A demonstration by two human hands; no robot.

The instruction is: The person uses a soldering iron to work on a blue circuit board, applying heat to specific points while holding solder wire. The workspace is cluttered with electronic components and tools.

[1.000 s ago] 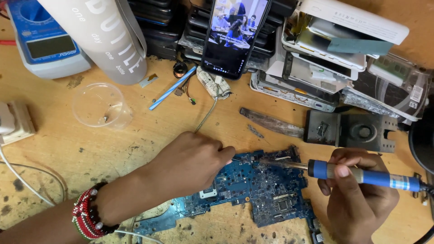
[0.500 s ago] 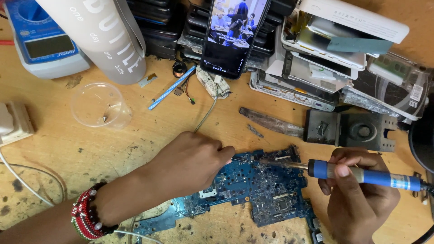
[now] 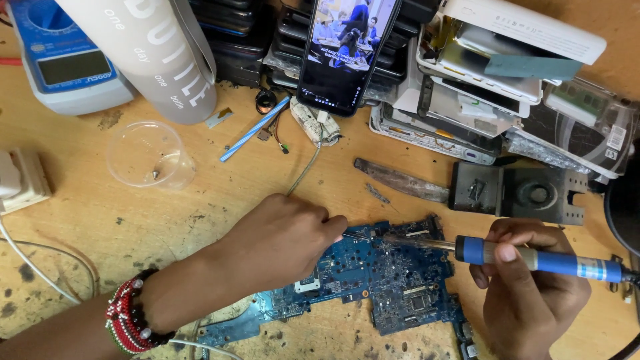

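Note:
A blue circuit board (image 3: 393, 280) lies flat on the wooden workbench (image 3: 200, 193). My left hand (image 3: 280, 240), with a red beaded bracelet at the wrist, rests on the board's left part, its fingertips pinching something thin near the board's top edge. My right hand (image 3: 527, 293) grips a blue-handled soldering iron (image 3: 533, 257) held level, its metal tip pointing left and meeting the board close to my left fingertips.
A phone (image 3: 347, 47) with a lit screen leans on stacked devices at the back. A grey bottle (image 3: 160, 53), a blue meter (image 3: 67, 60) and a clear plastic cup (image 3: 147, 153) stand at left. A dark metal bracket (image 3: 520, 193), a blade (image 3: 400, 180) and opened casings (image 3: 507, 87) lie at right.

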